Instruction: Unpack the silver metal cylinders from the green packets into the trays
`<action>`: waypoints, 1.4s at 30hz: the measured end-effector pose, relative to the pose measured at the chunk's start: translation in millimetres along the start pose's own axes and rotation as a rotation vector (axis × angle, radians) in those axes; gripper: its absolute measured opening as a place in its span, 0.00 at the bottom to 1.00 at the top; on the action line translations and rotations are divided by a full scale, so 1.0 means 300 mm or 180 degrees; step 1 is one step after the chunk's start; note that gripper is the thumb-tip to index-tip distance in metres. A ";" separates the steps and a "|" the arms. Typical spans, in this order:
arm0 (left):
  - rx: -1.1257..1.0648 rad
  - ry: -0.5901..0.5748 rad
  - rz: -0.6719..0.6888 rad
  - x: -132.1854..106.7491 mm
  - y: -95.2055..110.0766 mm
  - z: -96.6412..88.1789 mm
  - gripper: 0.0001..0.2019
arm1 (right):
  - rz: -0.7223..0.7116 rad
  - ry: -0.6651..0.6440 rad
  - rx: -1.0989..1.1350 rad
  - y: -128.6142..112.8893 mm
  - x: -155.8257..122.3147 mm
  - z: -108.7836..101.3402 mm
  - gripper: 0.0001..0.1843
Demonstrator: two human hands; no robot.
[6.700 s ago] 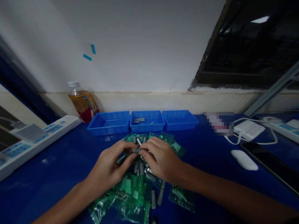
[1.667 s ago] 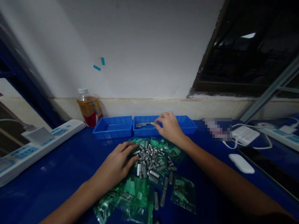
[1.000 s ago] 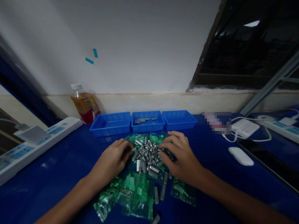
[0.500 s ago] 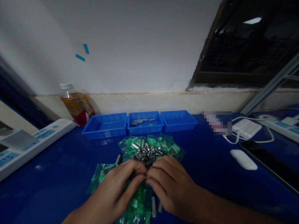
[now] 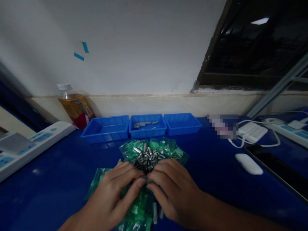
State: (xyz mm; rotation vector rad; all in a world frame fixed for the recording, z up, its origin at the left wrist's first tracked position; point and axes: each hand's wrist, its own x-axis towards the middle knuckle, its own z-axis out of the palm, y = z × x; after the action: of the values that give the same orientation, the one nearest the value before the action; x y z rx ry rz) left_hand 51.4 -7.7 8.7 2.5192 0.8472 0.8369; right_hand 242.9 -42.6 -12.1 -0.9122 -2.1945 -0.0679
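Note:
My left hand (image 5: 117,189) and my right hand (image 5: 173,189) meet above the table, thumbs and forefingers pinched together. Between the fingertips is a small grey metal piece (image 5: 145,177), mostly covered by the fingers, so its exact kind is unclear. Just beyond them lies a heap of short silvery metal pieces (image 5: 149,157), resting on green plastic bags (image 5: 127,147). More green bags (image 5: 136,210) spread under and in front of my left hand. By my right wrist lie a long grey metal bar (image 5: 155,212) and part of another.
Three blue trays stand along the wall: left (image 5: 106,138), middle (image 5: 147,132) with several metal bars in it, right (image 5: 184,130). A drink bottle (image 5: 75,107) and power strip (image 5: 36,146) are at left. At right lie a white case (image 5: 249,163), a phone (image 5: 276,166) and a white charger (image 5: 253,132) with cables.
Both hands have shifted slightly, and more of the small grey piece shows between the fingertips. The whole view has moved a little, with the trays and heap appearing further left.

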 end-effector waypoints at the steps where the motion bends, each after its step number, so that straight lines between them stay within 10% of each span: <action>1: 0.0102 -0.0130 -0.0054 0.005 -0.005 -0.010 0.14 | -0.0020 -0.0013 -0.0150 0.012 0.010 -0.006 0.05; 7: 0.1564 -0.0542 -0.1105 0.005 -0.116 -0.089 0.16 | 0.0667 -0.0068 -0.0756 0.245 0.168 -0.030 0.05; 14: 0.1632 -0.0965 -0.1597 -0.024 -0.190 -0.086 0.10 | 0.1532 -0.1415 -0.0751 0.455 0.419 0.046 0.06; 21: 0.1168 -0.0229 -0.1033 -0.032 -0.208 -0.080 0.08 | 0.0905 -0.0266 -0.0382 0.275 0.229 0.022 0.14; 26: 0.0315 -0.0033 -0.0657 -0.022 -0.107 -0.055 0.05 | 0.0427 -0.0352 -0.0137 0.089 0.025 -0.018 0.13; 42: -0.0082 -0.0139 -0.0226 -0.026 0.028 0.006 0.05 | 0.0107 -0.0300 -0.0143 0.015 0.005 -0.017 0.07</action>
State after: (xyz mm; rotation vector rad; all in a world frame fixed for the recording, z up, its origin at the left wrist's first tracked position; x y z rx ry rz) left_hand 51.2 -19.2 8.4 2.4605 0.9004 0.7626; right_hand 248.2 -40.0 -8.5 -0.9953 -2.2718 -0.0593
